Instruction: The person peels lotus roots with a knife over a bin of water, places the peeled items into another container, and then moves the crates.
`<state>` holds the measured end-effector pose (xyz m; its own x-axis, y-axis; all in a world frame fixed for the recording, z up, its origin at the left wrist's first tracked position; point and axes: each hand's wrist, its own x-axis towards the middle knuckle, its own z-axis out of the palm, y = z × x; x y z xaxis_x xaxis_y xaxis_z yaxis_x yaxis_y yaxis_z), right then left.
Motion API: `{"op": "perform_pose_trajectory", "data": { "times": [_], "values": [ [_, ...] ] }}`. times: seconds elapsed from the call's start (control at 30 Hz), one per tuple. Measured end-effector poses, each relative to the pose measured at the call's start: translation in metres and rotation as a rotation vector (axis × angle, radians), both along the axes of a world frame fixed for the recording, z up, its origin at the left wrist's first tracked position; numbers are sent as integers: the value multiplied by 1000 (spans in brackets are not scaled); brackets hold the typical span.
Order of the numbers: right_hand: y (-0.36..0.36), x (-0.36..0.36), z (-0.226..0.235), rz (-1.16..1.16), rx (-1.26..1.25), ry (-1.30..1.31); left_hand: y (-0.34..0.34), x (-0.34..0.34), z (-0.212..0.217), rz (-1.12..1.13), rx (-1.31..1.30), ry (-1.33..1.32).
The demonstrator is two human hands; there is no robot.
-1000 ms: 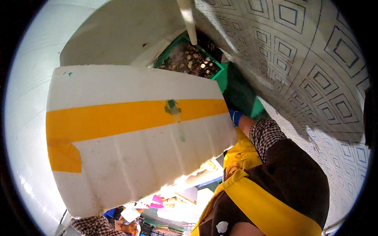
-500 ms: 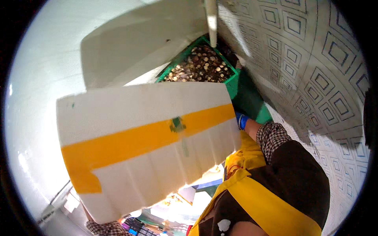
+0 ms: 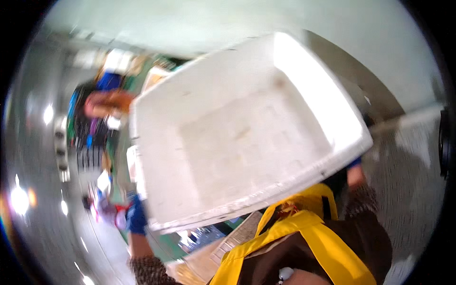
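A large white foam box [image 3: 251,133] is held up in front of me, tilted, its hollow inside facing me. Some brownish marks stain its bottom; nothing lies in it. My left hand [image 3: 136,216], in a blue glove, grips the box at its lower left corner. At the lower right edge, my right hand [image 3: 354,163] also wears blue; it holds the box from behind, and its fingers are mostly hidden. Motion blurs the picture.
A pale wall [image 3: 228,19] rises beyond the box, close at the upper right. To the left, a person [image 3: 107,211] and a blurred pile of coloured things stand farther off. Flat brown cardboard-like pieces [image 3: 235,242] show below the box.
The box has turned from its taped outer side to its open inside. My view has swung away from the patterned wall and green crate, which are out of sight; the room's left side now shows.
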<state>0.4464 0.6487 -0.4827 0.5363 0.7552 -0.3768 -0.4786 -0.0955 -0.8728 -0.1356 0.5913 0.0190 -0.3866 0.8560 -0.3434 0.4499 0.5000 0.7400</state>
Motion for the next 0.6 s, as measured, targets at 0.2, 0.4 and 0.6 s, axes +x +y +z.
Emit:
{"op": "perform_pose_trajectory", "data": {
  "times": [0.2,0.4,0.6],
  "values": [
    [91,-26,83,162,235,-52,-158,-87,-105,107,-60,-349],
    [141,-67,166,221,375,-111,-244,-145,-156,311,181,-676],
    [193,-100,225,364,474,-118,-284,-100,-162,535,441,-858]
  ]
}}
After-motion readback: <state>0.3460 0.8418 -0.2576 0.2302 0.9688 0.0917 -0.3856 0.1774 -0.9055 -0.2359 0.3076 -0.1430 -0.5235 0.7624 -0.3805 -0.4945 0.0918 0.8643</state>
